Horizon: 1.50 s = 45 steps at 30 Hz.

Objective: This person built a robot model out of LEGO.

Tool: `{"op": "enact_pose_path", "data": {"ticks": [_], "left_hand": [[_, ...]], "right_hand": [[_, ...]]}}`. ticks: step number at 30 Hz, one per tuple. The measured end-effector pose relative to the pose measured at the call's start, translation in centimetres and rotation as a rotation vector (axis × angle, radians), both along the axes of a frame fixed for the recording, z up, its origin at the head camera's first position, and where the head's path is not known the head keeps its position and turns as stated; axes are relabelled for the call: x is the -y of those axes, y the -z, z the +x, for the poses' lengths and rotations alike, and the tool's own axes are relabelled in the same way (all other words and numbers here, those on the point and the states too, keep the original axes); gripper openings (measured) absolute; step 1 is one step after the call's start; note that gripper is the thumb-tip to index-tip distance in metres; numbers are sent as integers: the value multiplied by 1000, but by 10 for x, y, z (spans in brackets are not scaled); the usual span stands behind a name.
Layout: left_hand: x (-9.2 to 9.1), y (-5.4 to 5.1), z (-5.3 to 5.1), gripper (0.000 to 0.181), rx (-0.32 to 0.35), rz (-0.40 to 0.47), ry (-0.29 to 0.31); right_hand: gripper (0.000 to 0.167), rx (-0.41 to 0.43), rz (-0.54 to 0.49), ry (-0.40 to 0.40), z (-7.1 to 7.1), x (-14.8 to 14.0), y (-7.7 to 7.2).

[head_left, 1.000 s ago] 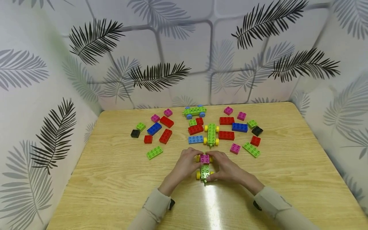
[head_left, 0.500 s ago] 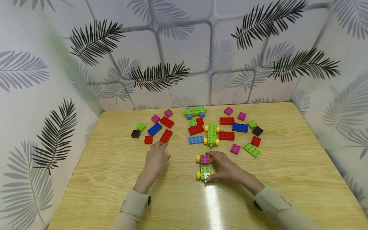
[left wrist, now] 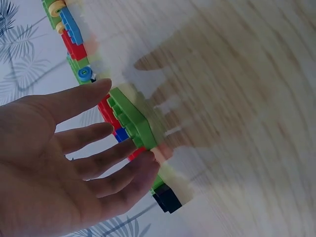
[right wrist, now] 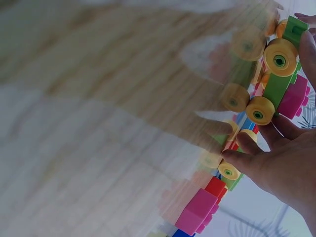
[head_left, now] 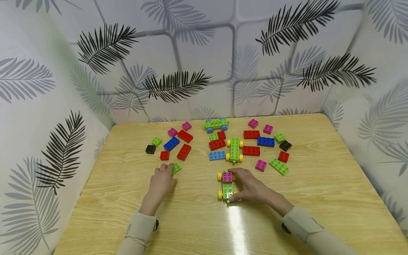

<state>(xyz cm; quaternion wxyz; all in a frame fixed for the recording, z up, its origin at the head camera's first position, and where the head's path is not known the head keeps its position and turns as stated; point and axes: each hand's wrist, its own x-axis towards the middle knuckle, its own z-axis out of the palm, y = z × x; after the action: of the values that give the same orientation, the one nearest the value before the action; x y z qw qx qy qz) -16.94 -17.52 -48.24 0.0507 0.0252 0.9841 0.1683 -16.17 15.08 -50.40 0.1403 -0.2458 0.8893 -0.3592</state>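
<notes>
Pale wood, glossy where light strikes it, makes up the table (head_left: 111, 198) beneath my arms. At its left side a black brick (head_left: 150, 149) sits near a small green brick (head_left: 156, 141). Closer to me is my left hand (head_left: 162, 180), its grip wide, fingers loosely extended and spaced, holding nothing. Its fingertips hide part of a long green brick (head_left: 176, 169); whether they touch it, I cannot tell. Beyond them lie a small red brick (head_left: 164, 155), a blue brick (head_left: 171, 143) and, slightly further right, two longer red bricks (head_left: 184, 152).

Toward the middle, a green base with blue wheels (head_left: 216, 124) stands near the back edge. In front of it come a red brick (head_left: 217, 144) and a light-blue brick (head_left: 217, 155), which lies just beside a yellow-wheeled green base (head_left: 234, 148).

Nearest me is the second yellow-wheeled base (head_left: 227, 191), upright on the table, a pink brick (head_left: 227, 176) on its far end. My right hand (head_left: 250, 186) holds this base from the right, fingers at the far end and thumb at the near one.

Past that hand are a loose pink brick (head_left: 260, 165), a dark blue brick (head_left: 266, 141), a green eight-stud brick (head_left: 278, 166), a red square brick (head_left: 283, 156) and, rightmost, another black brick (head_left: 285, 145).
</notes>
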Motion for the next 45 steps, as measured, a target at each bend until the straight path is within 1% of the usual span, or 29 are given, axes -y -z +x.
{"op": "enact_pose_path", "data": {"ticks": [5,10,15,18,21,24,30,34,37,40,43,45], "left_hand": [[-2,-1,-1,61,14,19,19],[-3,-1,-7,64,41,69,45],[-1,0,-15,69,79,142,109],[-1,0,-17,69,104,150,154],[-2,1,-16,67,94,156,182],[-3,2,-15,64,71,175,184],[-7,6,-15,62,84,208,150],[-10,9,-17,64,70,200,153],[-11,11,-16,63,51,176,161],[-14,10,-15,61,47,157,158],[-17,9,-14,63,53,160,153],[-20,9,-14,64,54,179,158]], "right_hand": [[98,-5,-6,2,1,0,0],[99,5,-4,2,1,-1,0],[99,-1,-5,4,1,-1,2],[99,1,-2,4,1,-1,2],[98,-1,-3,2,1,-1,2],[98,-3,-8,3,2,-1,0],[99,1,-13,1,3,-1,-2],[99,1,-11,5,2,-1,-2],[99,3,-8,6,2,-1,-3],[99,8,-6,9,2,0,-3],[99,13,-7,12,2,0,-2],[99,16,-8,14,2,0,-1]]}}
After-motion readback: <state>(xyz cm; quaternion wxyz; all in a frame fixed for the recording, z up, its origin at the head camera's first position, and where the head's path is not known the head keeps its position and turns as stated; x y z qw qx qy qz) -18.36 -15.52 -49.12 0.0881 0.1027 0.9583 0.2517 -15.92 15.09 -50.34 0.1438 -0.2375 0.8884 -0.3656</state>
